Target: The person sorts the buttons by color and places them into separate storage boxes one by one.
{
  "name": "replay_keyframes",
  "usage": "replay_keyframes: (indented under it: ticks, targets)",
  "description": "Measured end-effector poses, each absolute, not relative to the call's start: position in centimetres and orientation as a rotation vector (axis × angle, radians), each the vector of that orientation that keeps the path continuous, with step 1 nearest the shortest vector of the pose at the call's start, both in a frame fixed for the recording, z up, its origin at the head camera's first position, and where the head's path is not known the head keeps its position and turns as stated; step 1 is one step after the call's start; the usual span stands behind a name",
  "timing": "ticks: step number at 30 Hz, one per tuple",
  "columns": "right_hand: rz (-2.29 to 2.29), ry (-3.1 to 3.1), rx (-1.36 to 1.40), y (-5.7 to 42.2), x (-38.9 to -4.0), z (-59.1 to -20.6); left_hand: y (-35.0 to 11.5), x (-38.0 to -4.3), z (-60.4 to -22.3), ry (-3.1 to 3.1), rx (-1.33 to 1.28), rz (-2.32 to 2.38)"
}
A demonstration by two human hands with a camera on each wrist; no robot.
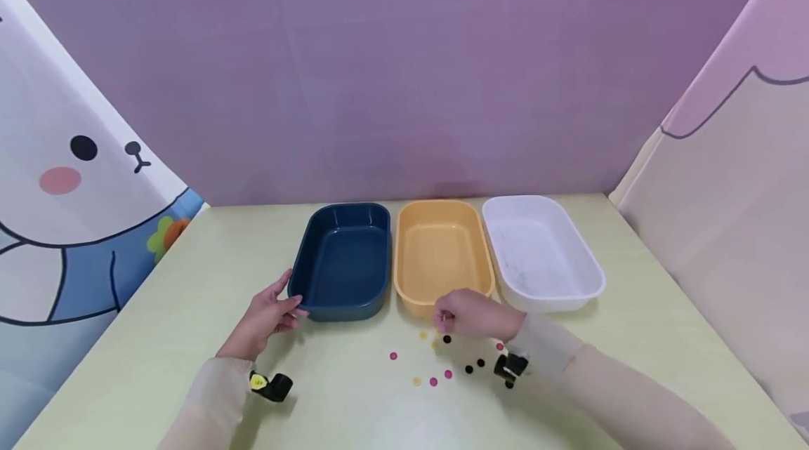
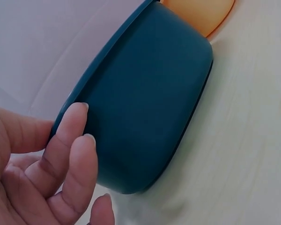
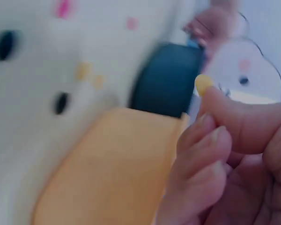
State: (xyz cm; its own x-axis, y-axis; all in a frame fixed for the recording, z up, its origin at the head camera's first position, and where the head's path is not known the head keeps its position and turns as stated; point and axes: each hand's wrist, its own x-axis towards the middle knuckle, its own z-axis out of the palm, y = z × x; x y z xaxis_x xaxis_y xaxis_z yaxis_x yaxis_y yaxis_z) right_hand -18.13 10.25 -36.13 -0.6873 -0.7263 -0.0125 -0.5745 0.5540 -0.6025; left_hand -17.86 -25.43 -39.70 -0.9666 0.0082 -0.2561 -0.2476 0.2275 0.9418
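My left hand (image 1: 265, 316) grips the near left corner of a dark blue tray (image 1: 344, 260). In the left wrist view its thumb is at the rim and its fingertips lie along the tray's outer wall (image 2: 145, 93). Over the front edge of the yellow-orange tray (image 1: 444, 253) is my right hand (image 1: 477, 313). Between its thumb and index finger it pinches a small yellow disc (image 3: 203, 85), seen in the right wrist view. Small yellow discs (image 1: 417, 381), pink discs (image 1: 433, 381) and black discs (image 1: 469, 369) lie scattered on the table in front of the trays.
A white tray (image 1: 540, 246) stands to the right of the yellow-orange one, completing a side-by-side row on the pale table (image 1: 341, 401). Behind rises a purple cloth backdrop (image 1: 404, 71), with printed cloth on both sides.
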Motion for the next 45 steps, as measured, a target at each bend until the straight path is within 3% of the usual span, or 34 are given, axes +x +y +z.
replay_keyframes:
  ticks: [13,27,33,45]
  targets:
    - [-1.087,2.442,-0.713,7.4,-22.3,-34.1,-25.5,-18.1,-39.9,2.284,-0.237,1.824]
    - [-1.090,2.481,-0.594,2.0,-26.2,-32.8,-25.8,-18.0,-39.8,2.277,-0.216,1.820]
    - [-1.000,2.595,-0.668,0.0,-28.0,-32.4,-25.5,-18.3,-39.4,2.299,-0.179,1.777]
    - [-0.898,2.663,-0.545,-3.8,-29.2,-33.2,-25.7,-18.1,-39.6,2.200,-0.105,1.785]
